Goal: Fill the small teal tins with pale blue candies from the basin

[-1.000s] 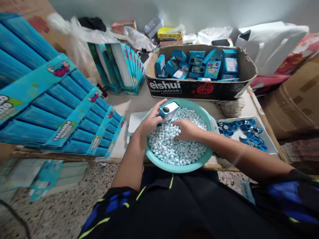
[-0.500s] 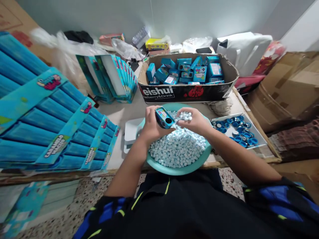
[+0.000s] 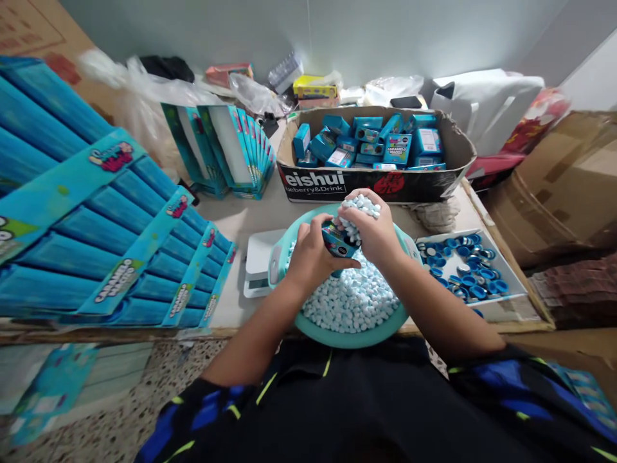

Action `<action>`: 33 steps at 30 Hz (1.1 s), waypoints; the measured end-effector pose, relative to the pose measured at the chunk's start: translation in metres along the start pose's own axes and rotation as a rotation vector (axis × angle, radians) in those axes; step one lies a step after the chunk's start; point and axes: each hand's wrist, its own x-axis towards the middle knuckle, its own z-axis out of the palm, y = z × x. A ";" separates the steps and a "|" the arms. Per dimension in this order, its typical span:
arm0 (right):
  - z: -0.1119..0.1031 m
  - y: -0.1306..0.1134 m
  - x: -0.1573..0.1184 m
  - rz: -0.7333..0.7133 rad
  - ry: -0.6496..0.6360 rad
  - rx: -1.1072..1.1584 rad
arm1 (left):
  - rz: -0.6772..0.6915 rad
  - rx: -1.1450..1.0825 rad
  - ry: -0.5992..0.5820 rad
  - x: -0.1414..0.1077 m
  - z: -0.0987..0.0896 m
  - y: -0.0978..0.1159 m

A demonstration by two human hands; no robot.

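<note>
Above a teal basin (image 3: 354,337) full of pale blue and white candies (image 3: 347,302), my left hand (image 3: 311,254) grips a small blue candy box (image 3: 339,242), tilted. My right hand (image 3: 380,235) is cupped around a heap of candies (image 3: 361,206), held right against the top of the box. Some of these candies lie at the box's upper end, where the hole is hidden by my fingers and the candies. Behind the basin, a cardboard carton (image 3: 366,185) holds many similar blue boxes (image 3: 398,149).
A white tray of blue caps (image 3: 475,276) sits right of the basin. On the left stand large blue display cartons (image 3: 116,225) and several folded display boxes (image 3: 231,154). A white scale (image 3: 258,257) is partly behind the basin. Brown cardboard boxes (image 3: 563,180) are at the right.
My right hand has brought its candies up and over the box. My left hand has turned the box, so its round opening is covered. The whole view has shifted slightly.
</note>
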 end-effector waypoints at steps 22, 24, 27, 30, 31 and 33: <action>-0.014 0.002 -0.002 0.001 -0.038 0.112 | 0.140 -0.144 0.025 -0.003 -0.015 -0.004; -0.013 0.002 -0.002 0.012 -0.028 0.101 | 0.157 -0.130 0.078 -0.004 -0.013 -0.008; -0.014 0.003 0.000 0.043 0.030 0.068 | 0.350 -0.085 0.095 0.001 -0.009 -0.015; -0.015 0.006 0.001 -0.011 0.062 0.053 | 0.516 -0.047 0.057 0.008 -0.006 -0.018; -0.016 0.007 0.001 -0.033 0.057 0.042 | 0.534 -0.040 0.057 0.009 -0.006 -0.018; -0.017 0.009 0.001 -0.066 0.039 0.009 | 0.539 -0.037 0.061 0.011 -0.007 -0.016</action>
